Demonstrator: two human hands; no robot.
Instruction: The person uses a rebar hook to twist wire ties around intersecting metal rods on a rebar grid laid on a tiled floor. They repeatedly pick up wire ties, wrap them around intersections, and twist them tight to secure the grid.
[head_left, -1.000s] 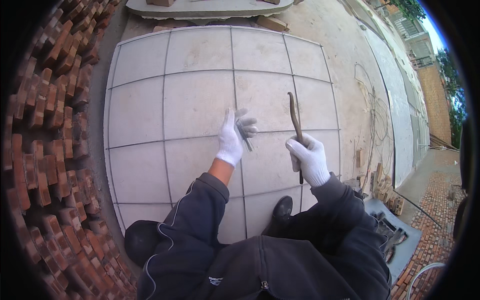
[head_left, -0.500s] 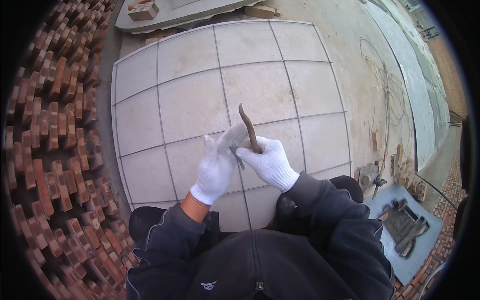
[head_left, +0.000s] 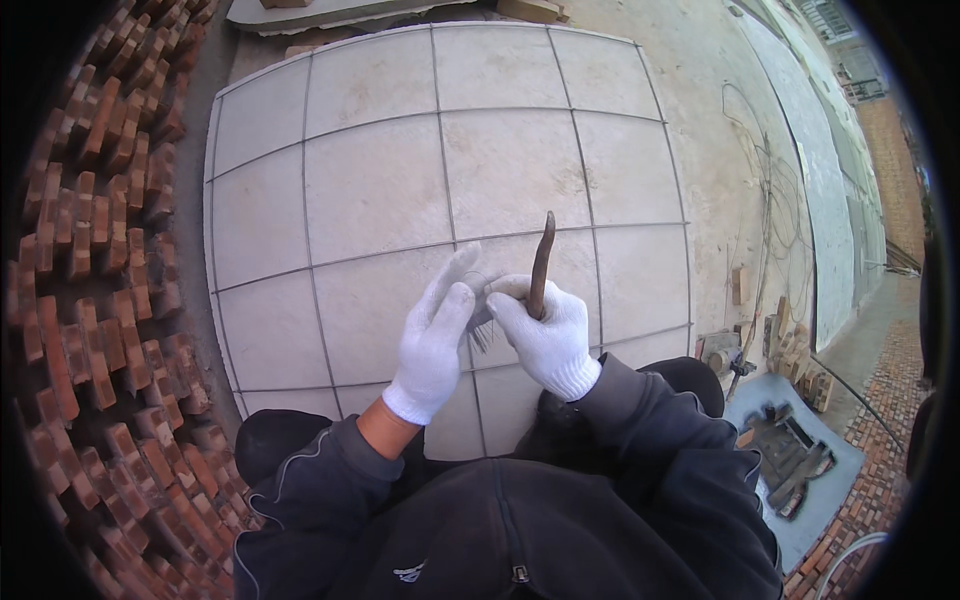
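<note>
Wires: a small bunch of thin grey wires [head_left: 483,337] sits between the hands at the centre, loose ends toward six o'clock; likely light, springy and apt to slide apart, best pinched across the middle.
Hook: the brown metal hook [head_left: 543,265] rises from the right fist, tip toward twelve; probably stiff and fairly light, best held by its straight shank.
Right hand: the white-gloved right hand [head_left: 550,338] curls firmly round the hook, thumb and forefinger meeting beside the wires.
Left hand: the left hand [head_left: 428,348], at eight o'clock of the wires, has thumb and a finger extended; the others are hidden, so its grip cannot be told.
Rods: a grid of thin rods [head_left: 440,113] lies below, over a pale slab [head_left: 375,180].
Bricks: stacked red bricks [head_left: 105,330] stand at nine o'clock.
Sheet: a blue-grey sheet [head_left: 815,530] lies at four.
</note>
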